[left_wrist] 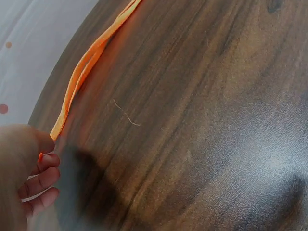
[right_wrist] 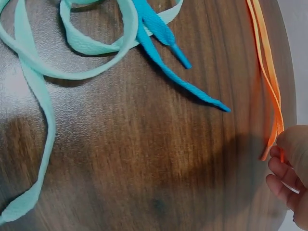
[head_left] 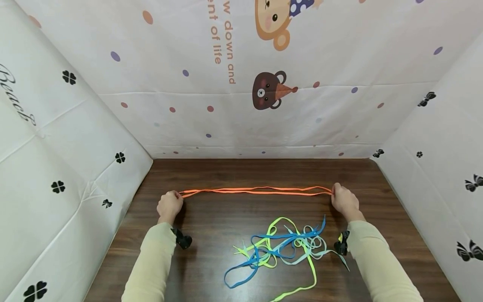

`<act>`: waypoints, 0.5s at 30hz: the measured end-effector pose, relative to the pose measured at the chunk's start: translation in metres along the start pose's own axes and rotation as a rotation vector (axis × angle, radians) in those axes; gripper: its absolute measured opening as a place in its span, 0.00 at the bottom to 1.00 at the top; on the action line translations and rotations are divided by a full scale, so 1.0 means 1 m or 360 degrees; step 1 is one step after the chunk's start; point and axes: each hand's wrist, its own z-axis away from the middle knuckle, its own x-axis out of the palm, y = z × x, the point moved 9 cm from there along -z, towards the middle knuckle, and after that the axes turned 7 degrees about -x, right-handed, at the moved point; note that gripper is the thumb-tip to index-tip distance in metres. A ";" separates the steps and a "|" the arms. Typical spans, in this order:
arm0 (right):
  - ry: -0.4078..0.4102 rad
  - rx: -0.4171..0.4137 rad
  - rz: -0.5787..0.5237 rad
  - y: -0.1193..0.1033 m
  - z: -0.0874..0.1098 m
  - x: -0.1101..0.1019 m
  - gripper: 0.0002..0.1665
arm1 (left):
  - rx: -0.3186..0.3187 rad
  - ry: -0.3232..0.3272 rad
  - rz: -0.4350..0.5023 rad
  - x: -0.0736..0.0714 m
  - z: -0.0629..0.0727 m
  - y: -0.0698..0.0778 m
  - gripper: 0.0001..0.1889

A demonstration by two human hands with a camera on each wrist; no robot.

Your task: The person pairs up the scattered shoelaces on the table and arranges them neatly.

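An orange shoelace (head_left: 241,191), doubled into two strands, stretches across the back of the table between both hands. At its left end my left hand (head_left: 170,205) pinches it between thumb and finger, as the left wrist view also shows. My right hand (head_left: 345,200) pinches the other end, where the orange tips (right_wrist: 263,156) stick out by the fingers. In front of the lace lies a loose tangle of a blue shoelace (head_left: 241,283), a yellow-green shoelace (head_left: 315,272) and a mint shoelace (head_left: 320,253); neither hand touches it.
The dark wooden table (head_left: 211,235) meets a printed white cloth (head_left: 151,121) at the back and on both sides. Black wrist cameras (head_left: 183,240) sit on both forearms. A thin thread (left_wrist: 126,114) lies near the left hand.
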 end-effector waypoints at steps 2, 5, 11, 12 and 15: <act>0.0002 0.0002 0.0001 0.001 0.000 0.002 0.06 | -0.0019 -0.0006 0.0002 0.002 -0.001 -0.002 0.07; 0.0005 -0.0010 0.0002 0.001 0.001 0.003 0.06 | -0.0035 -0.0015 0.0024 0.005 -0.001 -0.004 0.06; 0.0019 -0.0052 0.0004 -0.002 0.000 0.001 0.06 | -0.0042 -0.0041 0.0056 0.009 -0.003 -0.003 0.04; 0.0013 -0.0055 0.0003 -0.003 0.000 0.001 0.06 | -0.0042 -0.0044 0.0052 0.009 -0.003 -0.003 0.04; -0.0011 -0.0068 0.0009 -0.004 -0.001 0.001 0.06 | -0.0032 -0.0063 0.0046 0.010 -0.005 -0.001 0.05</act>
